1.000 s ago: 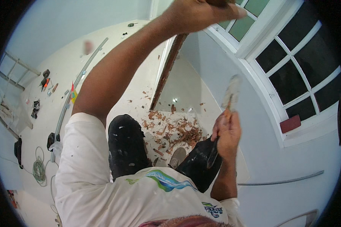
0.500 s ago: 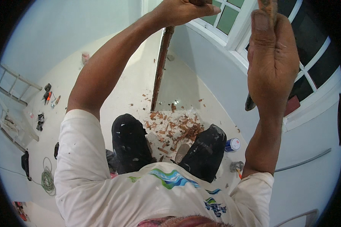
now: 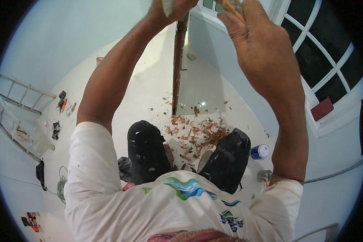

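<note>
My left hand (image 3: 173, 11) is at the top edge, its fingers partly cut off. A pale, tapered object (image 3: 167, 6) sticks out beside its wrist; its other end is out of view. My right hand (image 3: 266, 52) is raised at the upper right, closed round a worn, orange-brown wooden handle (image 3: 233, 7) whose far end leaves the frame. Between my arms, a panel's rough dark-brown wooden edge (image 3: 176, 76) runs down toward the floor. Below it, brown wood chips (image 3: 205, 131) lie scattered between my knees.
A blue-and-white can (image 3: 259, 151) stands right of my knee. Windows (image 3: 326, 68) line the right wall, with a dark red block (image 3: 322, 109) on the sill. At left are a ladder (image 3: 26, 97), small tools (image 3: 63, 104) and a coiled cable (image 3: 61, 189).
My right hand has swung left and inward, tilting its handle toward my left hand. My left hand has shifted left and up. The whole view has turned slightly.
</note>
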Action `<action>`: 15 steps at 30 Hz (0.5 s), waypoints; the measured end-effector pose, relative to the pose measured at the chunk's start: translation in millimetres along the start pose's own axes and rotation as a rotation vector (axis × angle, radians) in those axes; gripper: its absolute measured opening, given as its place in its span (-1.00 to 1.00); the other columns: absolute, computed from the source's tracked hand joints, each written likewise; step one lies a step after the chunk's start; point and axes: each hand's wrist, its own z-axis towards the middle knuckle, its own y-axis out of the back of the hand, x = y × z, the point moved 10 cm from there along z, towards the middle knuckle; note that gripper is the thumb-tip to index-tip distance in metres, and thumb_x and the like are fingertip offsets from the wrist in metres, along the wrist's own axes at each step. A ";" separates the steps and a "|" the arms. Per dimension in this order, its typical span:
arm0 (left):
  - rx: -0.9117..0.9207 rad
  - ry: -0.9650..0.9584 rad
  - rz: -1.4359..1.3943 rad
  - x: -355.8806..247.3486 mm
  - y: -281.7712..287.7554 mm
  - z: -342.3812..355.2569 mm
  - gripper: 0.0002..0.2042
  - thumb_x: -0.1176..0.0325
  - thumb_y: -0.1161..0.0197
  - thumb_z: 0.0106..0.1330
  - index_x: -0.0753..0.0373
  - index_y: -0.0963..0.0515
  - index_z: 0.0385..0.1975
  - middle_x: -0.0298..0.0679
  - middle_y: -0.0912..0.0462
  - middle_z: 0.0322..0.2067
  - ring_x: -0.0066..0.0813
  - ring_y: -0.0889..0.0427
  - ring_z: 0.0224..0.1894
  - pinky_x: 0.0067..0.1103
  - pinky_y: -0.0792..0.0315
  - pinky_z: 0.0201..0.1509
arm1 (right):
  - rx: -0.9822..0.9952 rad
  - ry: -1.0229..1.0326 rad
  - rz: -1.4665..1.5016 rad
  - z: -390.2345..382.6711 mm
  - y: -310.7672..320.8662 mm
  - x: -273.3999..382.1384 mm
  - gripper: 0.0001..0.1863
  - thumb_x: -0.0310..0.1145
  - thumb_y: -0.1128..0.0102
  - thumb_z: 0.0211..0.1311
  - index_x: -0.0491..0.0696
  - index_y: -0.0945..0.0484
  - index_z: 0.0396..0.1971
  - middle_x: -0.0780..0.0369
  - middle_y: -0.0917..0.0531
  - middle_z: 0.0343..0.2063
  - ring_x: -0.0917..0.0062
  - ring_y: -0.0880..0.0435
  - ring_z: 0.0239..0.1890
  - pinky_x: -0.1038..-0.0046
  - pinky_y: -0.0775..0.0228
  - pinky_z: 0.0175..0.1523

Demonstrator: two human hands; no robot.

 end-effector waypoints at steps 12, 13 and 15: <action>-0.034 0.300 -0.141 13.1 -7.3 -0.8 -0.63 0.40 -0.29 0.48 0.09 -0.31 -0.59 -0.55 -0.32 -0.61 -0.74 -0.27 -0.59 -0.62 -0.21 -0.56 | -0.074 0.226 -0.259 15.2 12.4 10.7 -0.68 -0.14 0.07 0.65 -0.10 -0.47 -0.16 0.26 -0.51 -0.63 0.59 -0.41 -0.71 0.49 -0.27 -0.63; -0.015 0.230 -0.125 4.2 -7.4 0.1 -0.64 0.39 -0.30 0.48 0.08 -0.33 -0.58 -0.55 -0.34 -0.61 -0.75 -0.28 -0.60 -0.62 -0.21 -0.57 | -0.106 0.298 -0.367 14.4 16.7 14.3 -0.68 -0.15 0.07 0.66 -0.10 -0.49 -0.14 0.26 -0.53 -0.61 0.60 -0.41 -0.70 0.50 -0.27 -0.61; 0.027 0.088 -0.108 -27.6 -15.2 15.6 -0.66 0.37 -0.31 0.47 0.07 -0.38 -0.58 -0.55 -0.36 -0.63 -0.76 -0.30 -0.61 -0.63 -0.22 -0.59 | -0.368 0.667 -0.616 10.6 22.8 -10.9 -0.69 -0.17 0.06 0.65 -0.10 -0.56 -0.03 0.27 -0.58 -0.56 0.64 -0.49 -0.65 0.54 -0.35 -0.59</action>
